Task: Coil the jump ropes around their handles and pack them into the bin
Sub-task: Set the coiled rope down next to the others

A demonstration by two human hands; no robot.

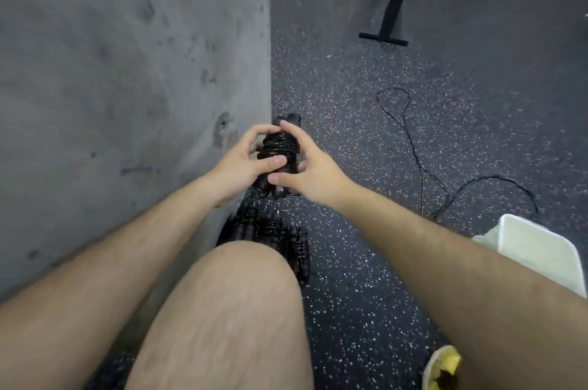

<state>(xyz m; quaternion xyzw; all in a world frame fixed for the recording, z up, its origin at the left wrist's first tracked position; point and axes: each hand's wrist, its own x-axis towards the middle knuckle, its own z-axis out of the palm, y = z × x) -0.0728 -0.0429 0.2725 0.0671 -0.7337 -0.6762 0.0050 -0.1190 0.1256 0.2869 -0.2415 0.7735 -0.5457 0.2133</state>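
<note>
Clasping the coiled jump rope (280,148) between them, both hands: left hand (237,167), right hand (315,168)

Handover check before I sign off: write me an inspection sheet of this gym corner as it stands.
Surface: dark speckled rubber floor.
Job's things: coiled jump rope held off the floor; coiled ropes piled on the floor nearer the camera; loose rope lying uncoiled; white bin at right, partly behind an arm.
Clutter: yellow shoe at the bottom edge.
Hands: left hand and right hand both grip the coiled jump rope.
Cables: nothing seen besides the loose rope.
Surroundings: grey concrete wall at left; black exercise machine beyond.
</note>
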